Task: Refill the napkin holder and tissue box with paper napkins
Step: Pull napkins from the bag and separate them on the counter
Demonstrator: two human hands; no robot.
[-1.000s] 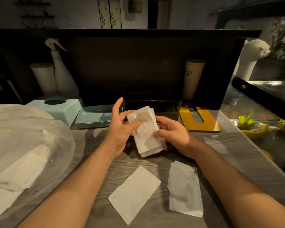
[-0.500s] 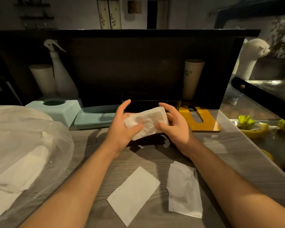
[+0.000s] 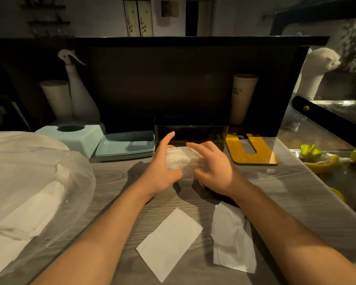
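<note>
A stack of white napkins (image 3: pixel 182 161) lies sideways between my hands, just in front of the dark napkin holder (image 3: pixel 203 135). My left hand (image 3: pixel 162 168) grips its left end, thumb on the front, index finger raised. My right hand (image 3: pixel 213 169) holds the right end with the fingers spread over the top. A pale blue tissue box (image 3: pixel 76 138) with a round opening stands at the left, its lid (image 3: pixel 125 146) beside it. Two loose napkins lie near me: a flat napkin (image 3: pixel 169 242) and a crumpled napkin (image 3: pixel 232 239).
A clear plastic bag of napkins (image 3: pixel 29 194) fills the left of the wooden counter. A yellow-topped stand (image 3: pixel 253 152) sits right of the holder. A spray bottle (image 3: pixel 78 93) and cups (image 3: pixel 243 97) stand at the dark back wall. Lemon peels (image 3: pixel 321 161) lie on the right.
The stack has turned from upright to sideways and moved away from me toward the napkin holder, lower to the counter. Both hands moved with it.
</note>
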